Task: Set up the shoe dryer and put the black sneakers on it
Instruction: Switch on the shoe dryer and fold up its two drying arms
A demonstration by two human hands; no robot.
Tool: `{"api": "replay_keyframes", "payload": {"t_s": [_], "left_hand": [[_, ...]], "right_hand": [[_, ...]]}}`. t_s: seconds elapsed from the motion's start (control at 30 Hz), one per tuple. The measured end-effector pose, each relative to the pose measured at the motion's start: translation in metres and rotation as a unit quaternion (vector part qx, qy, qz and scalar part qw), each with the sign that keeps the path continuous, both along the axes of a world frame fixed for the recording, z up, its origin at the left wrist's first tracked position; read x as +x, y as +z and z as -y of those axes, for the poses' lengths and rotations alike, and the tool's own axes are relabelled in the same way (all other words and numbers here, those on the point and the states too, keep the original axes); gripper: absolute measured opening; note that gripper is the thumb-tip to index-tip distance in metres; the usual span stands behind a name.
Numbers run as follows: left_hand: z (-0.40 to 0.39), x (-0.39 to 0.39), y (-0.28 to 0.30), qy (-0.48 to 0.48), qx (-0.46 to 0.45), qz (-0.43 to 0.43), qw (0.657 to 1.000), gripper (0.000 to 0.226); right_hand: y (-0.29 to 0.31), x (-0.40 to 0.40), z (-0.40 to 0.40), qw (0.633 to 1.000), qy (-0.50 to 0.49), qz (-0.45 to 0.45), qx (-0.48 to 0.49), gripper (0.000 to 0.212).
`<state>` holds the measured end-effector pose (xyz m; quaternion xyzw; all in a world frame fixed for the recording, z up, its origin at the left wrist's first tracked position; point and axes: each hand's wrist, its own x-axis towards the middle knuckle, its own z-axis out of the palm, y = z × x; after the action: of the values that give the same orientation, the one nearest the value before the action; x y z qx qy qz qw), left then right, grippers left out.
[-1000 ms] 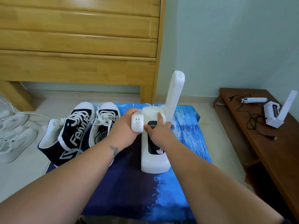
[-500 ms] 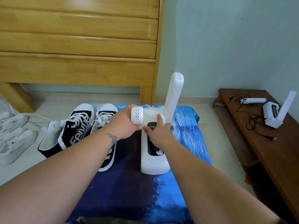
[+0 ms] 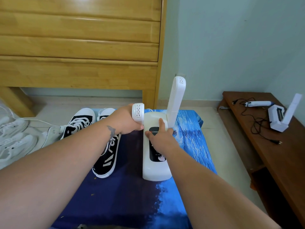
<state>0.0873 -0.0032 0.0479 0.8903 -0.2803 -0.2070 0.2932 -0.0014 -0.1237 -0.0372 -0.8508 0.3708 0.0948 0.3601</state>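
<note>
- Both forearms are bare; no sleeves show.
- The left forearm carries a small dark tattoo just below the wrist.
- The left hand and right hand wear no gloves, rings or watch.

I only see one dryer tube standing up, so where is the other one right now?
In the head view, the second tube is gripped in the left hand, at the dryer body's far left corner, beside the black sneakers.
</note>
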Motion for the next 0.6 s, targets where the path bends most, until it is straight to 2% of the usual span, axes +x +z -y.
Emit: {"api": "replay_keyframes", "payload": {"t_s": [0.27, 0.47, 0.6], "left_hand": [[0.002, 0.014, 0.007, -0.015, 0.02, -0.019, 1.0, 0.041], [0.008, 0.027, 0.009, -0.005, 0.046, -0.031, 0.998, 0.034], [0.011, 0.031, 0.015, -0.005, 0.101, -0.022, 0.995, 0.046]], "right_hand": [[0.001, -0.001, 0.0, 1.0, 0.002, 0.001, -0.002, 0.078], [-0.001, -0.001, 0.0, 1.0, 0.004, 0.002, -0.004, 0.078], [0.0, -0.001, 0.001, 1.0, 0.003, 0.004, -0.005, 0.078]]}}
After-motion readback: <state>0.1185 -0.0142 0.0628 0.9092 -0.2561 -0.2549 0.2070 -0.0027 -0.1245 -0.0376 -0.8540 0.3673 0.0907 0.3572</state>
